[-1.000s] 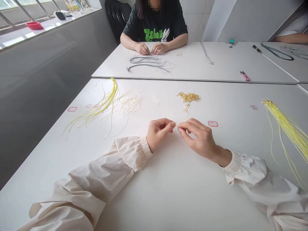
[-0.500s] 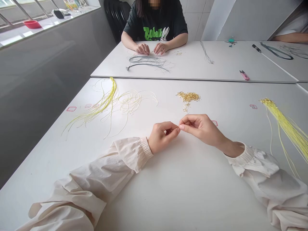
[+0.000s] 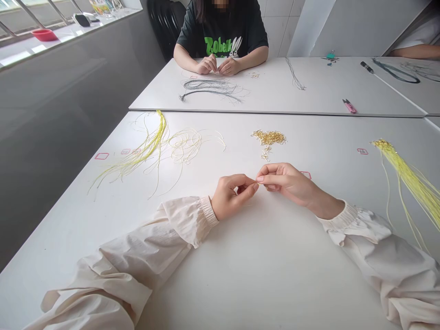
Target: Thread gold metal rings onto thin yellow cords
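Note:
My left hand (image 3: 234, 195) is closed in a pinch, its fingertips meeting those of my right hand (image 3: 287, 183), which is pinched too. Whatever sits between the fingertips is too small to make out. Just beyond the hands lies a pile of small gold hooks (image 3: 270, 137), a few of them spread toward me. Yellow cords (image 3: 160, 133) and loose pale threads (image 3: 187, 145) are on the white table (image 3: 240, 275) to the left. At the right edge rests a bundle of yellow cords (image 3: 407, 176) with gold pieces at its top end.
Across the table a person in a dark shirt (image 3: 222, 39) works with both hands close together. Grey cords (image 3: 209, 87) lie before them. Pink snips (image 3: 349, 106) and a black marker (image 3: 366, 67) are farther right. Another person's forearm (image 3: 415, 52) shows at the far right.
My right hand has turned slightly, its lower fingers now showing under the pinch. My left hand has barely moved. The person opposite has brought their hands together.

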Motion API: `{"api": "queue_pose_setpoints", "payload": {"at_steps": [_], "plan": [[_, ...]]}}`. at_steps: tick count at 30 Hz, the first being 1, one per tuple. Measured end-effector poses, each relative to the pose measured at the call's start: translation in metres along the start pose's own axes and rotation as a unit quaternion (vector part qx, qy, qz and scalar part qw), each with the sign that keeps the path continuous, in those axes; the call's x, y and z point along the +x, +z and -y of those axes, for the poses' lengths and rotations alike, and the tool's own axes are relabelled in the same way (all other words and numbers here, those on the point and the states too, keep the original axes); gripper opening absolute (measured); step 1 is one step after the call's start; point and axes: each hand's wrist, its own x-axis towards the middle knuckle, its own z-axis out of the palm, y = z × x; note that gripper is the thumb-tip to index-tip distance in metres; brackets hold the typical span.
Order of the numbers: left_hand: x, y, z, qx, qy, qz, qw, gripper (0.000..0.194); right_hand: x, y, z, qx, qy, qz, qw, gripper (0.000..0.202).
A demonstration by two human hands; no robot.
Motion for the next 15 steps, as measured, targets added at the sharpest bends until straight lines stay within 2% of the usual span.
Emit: {"api": "queue_pose_setpoints", "payload": {"at_steps": [3,7,15], "plan": [[0.000,0.000,-0.002,-0.002,0.001,-0.009,1.000,0.026,0.000,-0.002,-0.001,0.017,0.019,0.021,0.999,0.022],[0.002,-0.001,-0.002,-0.014,-0.014,-0.038,0.999,0.027,-0.001,-0.002,-0.004,0.025,-0.004,0.037,0.999,0.018],[0.012,0.000,0.003,-0.041,-0.075,-0.095,0.992,0.026,-0.008,0.016,-0.009,0.032,-0.065,-0.045,0.996,0.020]]}}
